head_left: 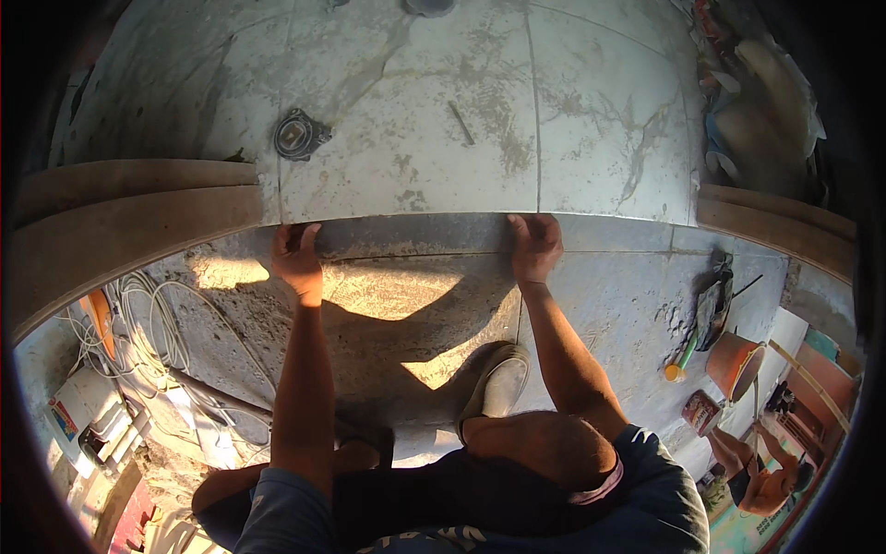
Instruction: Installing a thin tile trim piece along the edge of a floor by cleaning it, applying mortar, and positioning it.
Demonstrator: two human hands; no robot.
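My left hand (297, 262) and my right hand (537, 249) are at the front edge of a raised floor of pale, marbled tiles (415, 175). Between them runs a narrow grey tile strip (415, 236), set just below that edge. Bent fingers and thumbs on both hands close on the strip near its two ends; some fingertips are hidden. On the pale tiles, beyond my left hand, lies a round black tool (297, 136), perhaps a tape measure. A thin dark stick (460, 124) rests farther right.
Brown door-frame pieces (138, 203) flank the raised floor. Coiled cable (148, 319) lies at left. To the right are a tool with a green and yellow handle (684, 356), an orange bucket (736, 364) and a tub (701, 413). Another person (771, 482) is at lower right.
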